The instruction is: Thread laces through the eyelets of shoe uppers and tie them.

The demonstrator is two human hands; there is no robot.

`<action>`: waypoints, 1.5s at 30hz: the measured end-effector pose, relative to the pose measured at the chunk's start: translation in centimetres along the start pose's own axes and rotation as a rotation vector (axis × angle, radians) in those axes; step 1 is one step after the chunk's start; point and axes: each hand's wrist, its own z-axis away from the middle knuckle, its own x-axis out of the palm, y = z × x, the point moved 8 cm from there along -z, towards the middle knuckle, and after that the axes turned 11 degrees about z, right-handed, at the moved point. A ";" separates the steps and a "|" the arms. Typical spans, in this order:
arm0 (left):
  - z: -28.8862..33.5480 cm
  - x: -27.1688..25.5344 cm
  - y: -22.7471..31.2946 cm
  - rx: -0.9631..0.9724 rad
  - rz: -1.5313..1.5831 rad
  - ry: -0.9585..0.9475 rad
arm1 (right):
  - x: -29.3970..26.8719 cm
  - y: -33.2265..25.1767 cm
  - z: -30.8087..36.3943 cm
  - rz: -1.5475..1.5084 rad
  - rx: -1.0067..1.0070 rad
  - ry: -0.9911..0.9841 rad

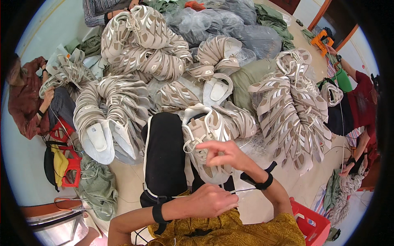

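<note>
A beige and white lace-up sneaker upper (pixel 207 127) lies in front of me, beside and partly on a long black pad (pixel 165 153) over my lap. My right hand (pixel 225 156) is over its laced front. The index finger points left, apart from the thumb, and no held thing shows in that hand. Nearer to me, my left hand (pixel 209 201) is closed in a fist below the sneaker's lower end. A thin pale strand (pixel 244 190) shows beside the fist; what the fingers grip is hidden. Dark bands circle both my wrists.
Nested sneaker uppers form long rows at left (pixel 88 117) and right (pixel 287 119), with a heap (pixel 143 45) behind. Grey plastic bags (pixel 250 39) lie at the back. Other people work at both sides and far left. A red crate (pixel 310 225) stands at my right.
</note>
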 end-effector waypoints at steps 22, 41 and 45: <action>16.4 -22.7 -7.8 -0.640 -0.212 1.258 | -4.2 -1.6 0.1 0.823 -0.478 0.514; -0.3 -8.4 -9.4 -0.292 -0.542 0.441 | -4.9 5.2 0.3 -0.379 0.032 0.276; -0.6 -8.0 -8.8 -0.290 -0.606 0.415 | -2.3 3.1 3.3 -0.120 0.032 0.226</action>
